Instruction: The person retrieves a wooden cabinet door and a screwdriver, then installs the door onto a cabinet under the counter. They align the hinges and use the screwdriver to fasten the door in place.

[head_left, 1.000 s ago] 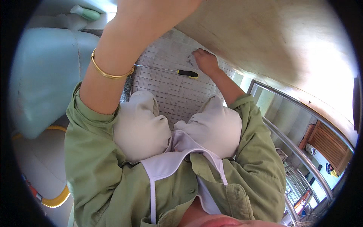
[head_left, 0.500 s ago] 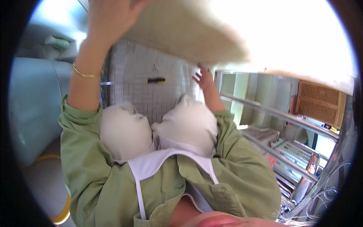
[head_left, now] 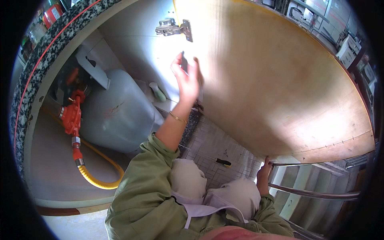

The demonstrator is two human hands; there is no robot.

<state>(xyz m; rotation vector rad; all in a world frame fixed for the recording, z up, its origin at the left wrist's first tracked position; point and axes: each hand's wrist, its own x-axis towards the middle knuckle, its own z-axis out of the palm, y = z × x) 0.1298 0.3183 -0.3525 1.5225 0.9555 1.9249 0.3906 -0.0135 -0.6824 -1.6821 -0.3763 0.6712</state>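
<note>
Left hand (head_left: 187,78), fingers spread, is now pressing flat on the wooden cabinet door (head_left: 280,88) below its hinge (head_left: 174,28), having come down from the top edge; right hand (head_left: 264,173) is gripping the door's bottom corner, steadying it

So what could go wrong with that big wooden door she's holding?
The wooden door looks held only by the left hand on its face and the right hand at its bottom corner, so it might slip and drop onto her knees. The hinge could pinch fingers. A falling door might also knock the gas tank and its yellow hose.
</note>
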